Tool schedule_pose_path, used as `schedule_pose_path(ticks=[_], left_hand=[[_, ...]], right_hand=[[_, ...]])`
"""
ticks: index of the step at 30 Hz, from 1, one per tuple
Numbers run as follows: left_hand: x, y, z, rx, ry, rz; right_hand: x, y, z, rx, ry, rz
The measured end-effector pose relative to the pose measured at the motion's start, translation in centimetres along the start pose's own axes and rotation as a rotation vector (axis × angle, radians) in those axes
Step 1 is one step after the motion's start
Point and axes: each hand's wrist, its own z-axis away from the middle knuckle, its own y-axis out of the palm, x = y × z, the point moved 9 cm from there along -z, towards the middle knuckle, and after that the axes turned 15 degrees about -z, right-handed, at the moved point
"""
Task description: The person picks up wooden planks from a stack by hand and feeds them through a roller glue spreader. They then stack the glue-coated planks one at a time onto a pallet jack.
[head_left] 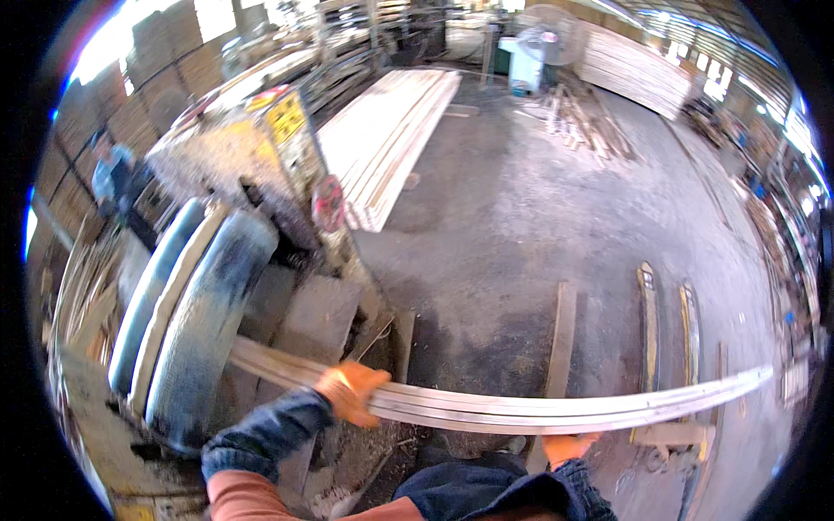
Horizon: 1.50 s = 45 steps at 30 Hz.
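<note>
A bundle of long, narrow wooden boards (556, 412) stretches across in front of me, from beside the machine at the left out to the far right. My left hand (352, 392), in an orange glove, closes over the boards near the machine end. Under their middle, my right hand (566, 445), gloved in orange too, grips them from below; most of its fingers are hidden by the wood. The boards' left end runs in close to a large rounded blue-grey cover (204, 321) on a dusty machine (234, 161), where it passes out of sight.
A long stack of pale boards (391, 130) lies behind the machine. Pallet-jack forks (648, 321) and a timber beam (563, 334) rest on the floor ahead right. Farther off are scrap strips (582, 122), a big fan (552, 39) and, at far left, another person (117, 178).
</note>
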Motion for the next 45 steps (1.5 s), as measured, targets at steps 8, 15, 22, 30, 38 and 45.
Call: schedule_pose_path(ticks=[8,15,22,30,38,45], left_hand=[[-17.4,-1.6,-12.8,-0.279,0.106,0.069],[-11.9,-1.7,-8.2,-0.163,0.135,0.068],[-9.1,-0.3,-6.6,-0.133,0.029,0.025],[-7.6,-0.5,-2.8,-0.207,0.048,-0.004],[-14.1,-3.3,-6.4,-0.459,0.167,0.049],[-11.5,-0.4,-8.0,-0.136,-0.050,-0.121]], right_hand=[[-1.3,-5.9,4.1,-0.358,0.366,0.745],[-4.1,19.8,10.0,0.920,-0.530,2.144],[0.2,14.1,3.7,0.886,-0.694,2.576],[-4.5,14.1,4.4,1.034,-0.379,2.578],[-17.2,15.6,4.3,1.083,-0.370,2.554],[-17.0,16.7,4.6,1.236,-0.489,2.351]])
